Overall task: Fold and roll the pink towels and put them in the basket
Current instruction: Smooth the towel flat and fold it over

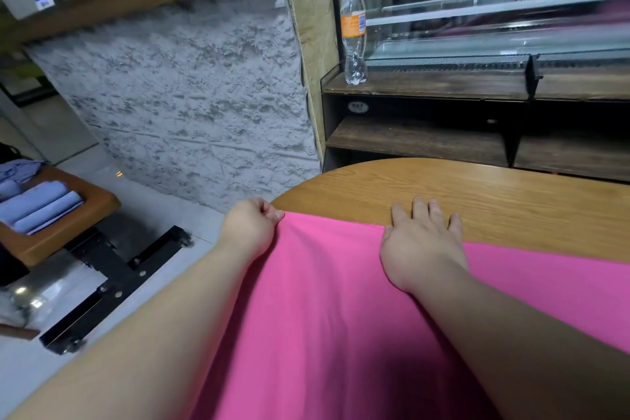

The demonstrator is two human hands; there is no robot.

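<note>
I have the pink towel (pixel 324 300) spread over the near part of the wooden table (pixel 477 187). My left hand (pixel 250 228) pinches its far left corner at the table's rim; my right hand (pixel 422 242) lies flat and outstretched across its far edge. Beyond, a plastic bottle (pixel 354 31) stands on a dark shelf (pixel 443 85).

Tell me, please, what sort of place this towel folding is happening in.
Probably a small shop or café, though not certainly: a glass display case sits on a dark wooden counter, a drink bottle stands beside it, and the pink towel lies on a wooden table.
</note>
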